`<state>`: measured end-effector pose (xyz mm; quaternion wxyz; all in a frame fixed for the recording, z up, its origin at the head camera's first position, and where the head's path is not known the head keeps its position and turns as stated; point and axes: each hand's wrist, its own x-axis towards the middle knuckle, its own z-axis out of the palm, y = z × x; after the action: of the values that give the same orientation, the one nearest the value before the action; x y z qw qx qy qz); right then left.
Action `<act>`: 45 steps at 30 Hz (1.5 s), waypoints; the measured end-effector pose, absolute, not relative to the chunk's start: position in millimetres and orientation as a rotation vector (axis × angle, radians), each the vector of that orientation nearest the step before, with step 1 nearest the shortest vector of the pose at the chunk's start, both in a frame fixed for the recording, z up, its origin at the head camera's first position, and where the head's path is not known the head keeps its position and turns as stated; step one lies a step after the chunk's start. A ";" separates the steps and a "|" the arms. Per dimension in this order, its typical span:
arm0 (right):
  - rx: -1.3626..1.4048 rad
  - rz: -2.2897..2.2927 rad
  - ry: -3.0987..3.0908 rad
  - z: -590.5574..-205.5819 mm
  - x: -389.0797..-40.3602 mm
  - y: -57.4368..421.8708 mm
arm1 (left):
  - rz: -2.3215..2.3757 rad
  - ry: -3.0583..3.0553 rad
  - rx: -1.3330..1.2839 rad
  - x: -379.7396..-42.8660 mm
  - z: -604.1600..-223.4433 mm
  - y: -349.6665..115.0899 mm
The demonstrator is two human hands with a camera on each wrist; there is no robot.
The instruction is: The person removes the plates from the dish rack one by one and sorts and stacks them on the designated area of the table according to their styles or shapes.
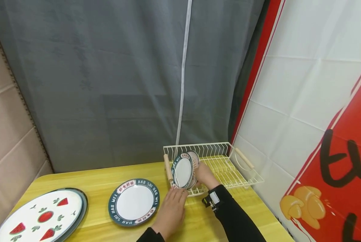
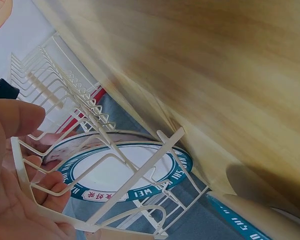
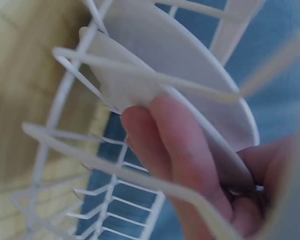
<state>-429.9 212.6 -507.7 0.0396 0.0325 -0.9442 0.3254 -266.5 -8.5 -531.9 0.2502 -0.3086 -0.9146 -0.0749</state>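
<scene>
A cream wire dish rack [image 1: 215, 158] with wooden handles stands on the table. At its left end, a small plate with a dark teal lettered rim [image 1: 182, 171] leans upright beside a second small plate with a brownish pattern [image 1: 195, 158]. My right hand [image 1: 204, 175] pinches the patterned plate's edge; the right wrist view shows the fingers on the plate's pale back [image 3: 125, 75]. My left hand [image 1: 172, 208] is at the rack's front left corner. In the left wrist view its thumb and fingers [image 2: 55, 192] lie on either side of the wire rim.
Left of the rack, a larger teal-rimmed plate [image 1: 135, 201] lies flat on the wooden table [image 1: 98, 181]. A big oval plate with strawberry and watermelon prints [image 1: 38, 216] rests on a dark plate [image 1: 85, 205] at far left. A grey curtain [image 1: 132, 84] hangs behind.
</scene>
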 end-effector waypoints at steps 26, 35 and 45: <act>0.026 1.113 -2.424 -389.1 -293.9 225.4 | -0.231 -2.546 -0.849 -264.5 -528.0 -6.1; 0.085 1.486 -2.302 -402.4 -260.9 226.3 | -0.866 -2.741 -0.851 -262.7 -507.2 -13.9; 0.147 1.807 -2.181 -444.3 -243.7 203.1 | -1.796 -2.399 -0.549 -267.2 -492.3 -25.6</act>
<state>-243.7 203.1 -444.3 0.1523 0.0512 -0.7600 0.6298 -267.2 -25.6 -492.3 0.0475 -0.1801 -0.7864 -0.5890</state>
